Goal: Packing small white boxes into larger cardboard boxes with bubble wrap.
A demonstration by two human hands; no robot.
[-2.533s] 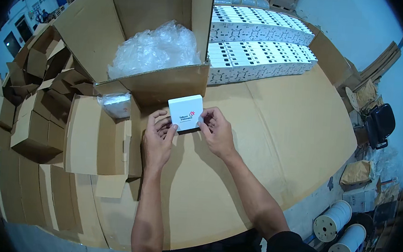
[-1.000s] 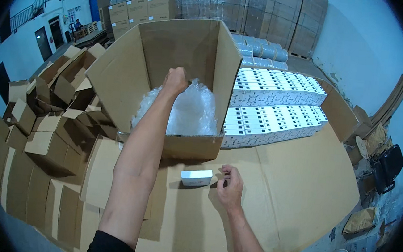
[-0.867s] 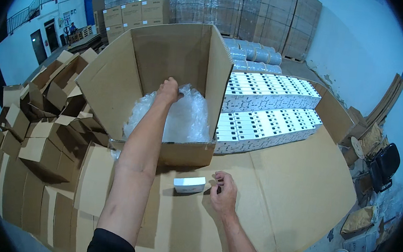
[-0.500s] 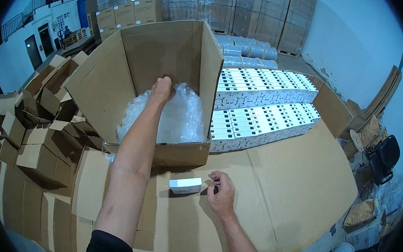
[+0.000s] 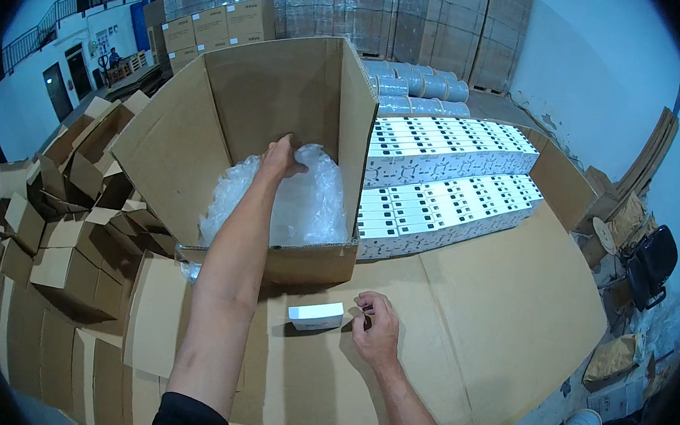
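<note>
A tall open cardboard box stands in front of me, lined with clear plastic bubble wrap. My left hand reaches inside, at the far upper part of the wrap, with thumb and fingers apart; some fingertips are hidden. Below the box, a small white carton lies on the cardboard-covered table. Just right of that carton, my right hand rests with loosely curled fingers, thumb apart and nothing visible in its grasp. It does not touch the carton.
Rows of white cartons are stacked in two steps right of the box. Folded-open cardboard boxes pile up at left. Behind are wrapped spools and tall stacks of boxes. A black chair stands at far right.
My left hand has opened from a closed grip at the bubble wrap, its thumb now apart from the fingers. The right hand and the small carton stay about where they were.
</note>
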